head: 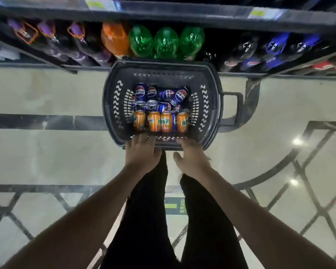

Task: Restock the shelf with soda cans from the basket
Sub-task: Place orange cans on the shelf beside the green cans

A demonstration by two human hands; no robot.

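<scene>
Glossy tiled floor (47,152) runs under the shelf (163,16) of bottles. At its foot sits the basket (113,105), full of blue and orange cans (154,121). My left hand (142,152) and right hand (190,156) rest on its near rim; whether the fingers curl over it, I can't tell. Best I steady the basket, then lift one orange can upright.

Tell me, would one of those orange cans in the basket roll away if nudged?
Probably not far: the orange cans lie side by side, hemmed in by the basket wall and the blue cans. Lifted, one likely feels rigid, smooth and fairly heavy.
</scene>
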